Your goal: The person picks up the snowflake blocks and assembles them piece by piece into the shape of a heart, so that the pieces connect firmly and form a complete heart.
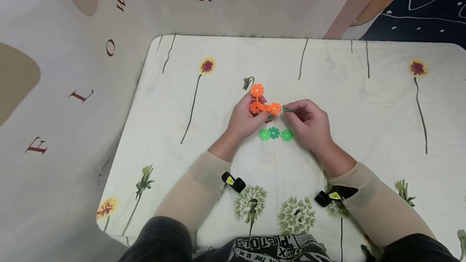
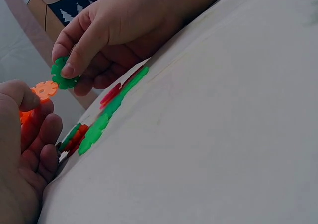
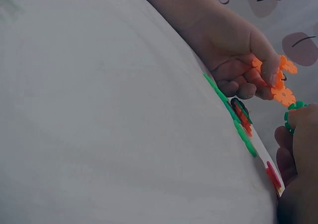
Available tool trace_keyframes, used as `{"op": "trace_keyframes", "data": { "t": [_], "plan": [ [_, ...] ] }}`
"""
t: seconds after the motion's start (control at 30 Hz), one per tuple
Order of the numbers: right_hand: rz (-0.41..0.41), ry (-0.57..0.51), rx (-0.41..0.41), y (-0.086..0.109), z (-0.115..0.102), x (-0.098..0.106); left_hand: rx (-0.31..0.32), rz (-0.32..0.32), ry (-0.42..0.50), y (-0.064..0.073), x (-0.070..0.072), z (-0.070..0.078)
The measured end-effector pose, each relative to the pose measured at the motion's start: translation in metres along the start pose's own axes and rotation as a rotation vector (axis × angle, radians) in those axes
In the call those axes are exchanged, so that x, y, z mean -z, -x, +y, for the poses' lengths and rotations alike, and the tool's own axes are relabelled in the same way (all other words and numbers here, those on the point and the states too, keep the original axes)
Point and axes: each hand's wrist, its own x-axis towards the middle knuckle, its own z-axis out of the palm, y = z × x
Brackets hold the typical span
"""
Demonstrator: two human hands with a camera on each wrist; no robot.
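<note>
My left hand (image 1: pixel 244 117) grips a joined set of orange snowflake discs (image 1: pixel 256 107), notched round plastic pieces linked edge to edge. Thumb and fingers of my right hand (image 1: pixel 310 122) pinch a green snowflake disc (image 2: pixel 64 74), seen edge-on in the head view. Its rim is right at the edge of the outermost orange disc (image 2: pixel 45 90), the two standing at an angle to each other. Both hands are raised over the table. Just below them lie several loose green discs (image 1: pixel 274 133) in a row.
More discs in red, orange and green (image 2: pixel 74 138) lie behind the green row, partly hidden by my hands in the head view. A flower-patterned cloth (image 1: pixel 371 124) covers the table, whose far edge meets a printed fabric backdrop (image 1: pixel 269 7).
</note>
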Motion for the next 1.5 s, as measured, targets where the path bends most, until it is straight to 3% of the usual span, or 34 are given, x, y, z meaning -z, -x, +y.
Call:
{"op": "trace_keyframes", "data": {
  "t": [0.23, 0.37, 0.7, 1.3, 1.5],
  "plan": [
    [0.011, -0.041, -0.002, 0.0001, -0.0002, 0.0000, 0.010, -0.023, -0.018, 0.0000, 0.0007, 0.0023],
    [0.010, -0.033, -0.009, 0.0000, -0.0001, 0.0001, -0.003, -0.071, -0.030, 0.0014, 0.0017, 0.0029],
    [0.003, -0.061, -0.022, 0.0005, -0.0001, 0.0008, -0.014, -0.159, 0.065, 0.0025, 0.0039, 0.0040],
    [-0.028, -0.048, -0.064, 0.0009, 0.0007, 0.0011, -0.045, -0.143, 0.030, 0.0016, 0.0055, 0.0038],
    [-0.008, -0.045, -0.050, 0.0003, 0.0007, 0.0004, -0.048, -0.065, 0.012, 0.0008, 0.0053, 0.0032]
  ]
}}
